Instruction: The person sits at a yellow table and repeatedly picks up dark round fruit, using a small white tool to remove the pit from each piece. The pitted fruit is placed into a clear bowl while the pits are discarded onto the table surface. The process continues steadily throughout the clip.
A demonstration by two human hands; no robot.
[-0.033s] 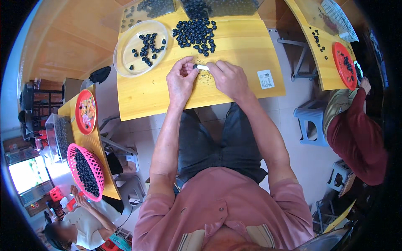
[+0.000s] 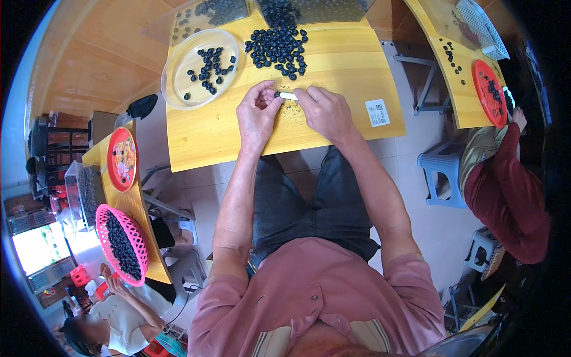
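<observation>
Over the yellow wooden table, my left hand pinches a small black round bead-like piece between thumb and fingertips. From the other side, my right hand grips a short white stick-shaped tool, its end against or right beside that piece; exact contact is too small to make out. Dark crumbs lie scattered below the fingers. Beyond my hands is a loose pile of black round pieces, several showing a pale centre. A clear round plastic dish at the left holds more of them.
Clear bins of black pieces line the table's far edge. A white label sticks at the right. On side tables are a red tray and a pink basket. A blue stool and two other people flank me.
</observation>
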